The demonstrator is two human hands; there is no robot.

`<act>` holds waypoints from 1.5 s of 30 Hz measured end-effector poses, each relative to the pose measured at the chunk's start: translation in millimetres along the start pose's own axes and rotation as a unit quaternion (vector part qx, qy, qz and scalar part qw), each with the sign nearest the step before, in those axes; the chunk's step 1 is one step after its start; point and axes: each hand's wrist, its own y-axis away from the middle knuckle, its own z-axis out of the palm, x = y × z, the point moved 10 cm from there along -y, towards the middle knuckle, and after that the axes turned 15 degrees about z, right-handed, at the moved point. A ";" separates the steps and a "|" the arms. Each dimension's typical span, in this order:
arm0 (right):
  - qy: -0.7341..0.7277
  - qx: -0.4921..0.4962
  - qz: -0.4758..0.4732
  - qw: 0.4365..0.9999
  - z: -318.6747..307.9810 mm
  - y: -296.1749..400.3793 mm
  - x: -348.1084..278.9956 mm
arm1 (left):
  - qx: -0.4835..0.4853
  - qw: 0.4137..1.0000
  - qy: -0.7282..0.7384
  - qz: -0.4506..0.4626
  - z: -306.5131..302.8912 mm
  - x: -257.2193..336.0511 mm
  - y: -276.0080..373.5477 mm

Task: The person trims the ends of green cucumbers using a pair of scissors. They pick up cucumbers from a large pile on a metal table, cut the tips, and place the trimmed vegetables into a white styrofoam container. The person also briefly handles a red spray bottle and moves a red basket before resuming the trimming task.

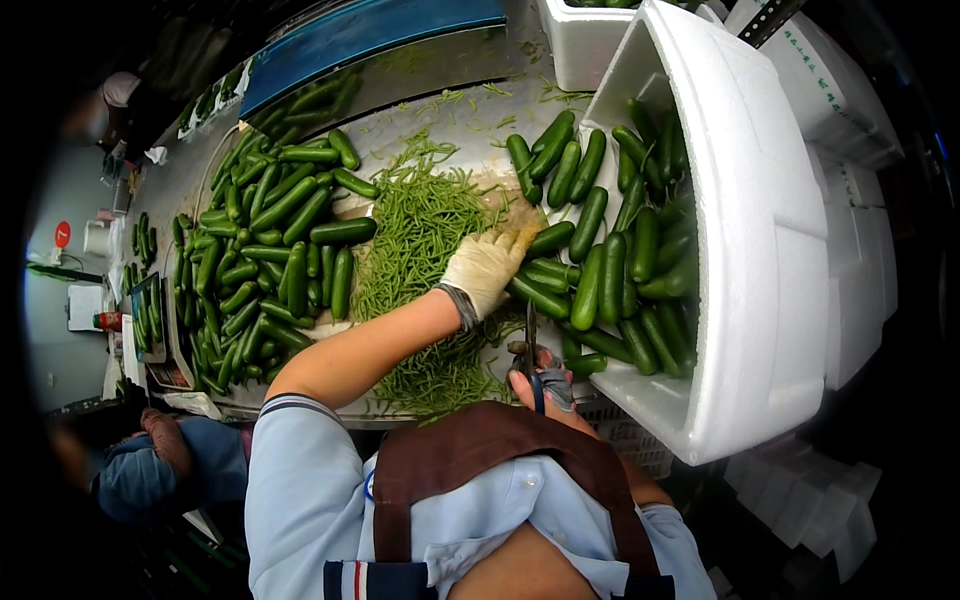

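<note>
My left hand [484, 270], in a pale glove with stained fingertips, reaches over a pile of thin green stem pieces [427, 225]. Its fingertips meet the end of a small cucumber [553, 239]; the thumb is hidden, so I cannot tell whether the hand grips it. Closer to my body, my right hand [549, 381], in a grey fingerless glove, holds scissors [531, 330] with a blue handle, blades pointing away from me. More cucumbers [600, 289] spill from a white foam box [757, 247] tipped on its side, its mouth facing the table.
A large heap of cucumbers [262, 247] lies left on the metal table [480, 112]. A blue-topped metal unit [375, 45] stands behind. Another foam box [585, 45] is at the back, with stacked boxes [832, 97] at right. A person's sleeve [165, 450] shows at lower left.
</note>
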 end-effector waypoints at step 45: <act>-0.172 -0.027 0.052 0.983 -0.6 9.2 10.6 | -0.022 0.999 -0.009 0.038 49.0 15.6 -61.4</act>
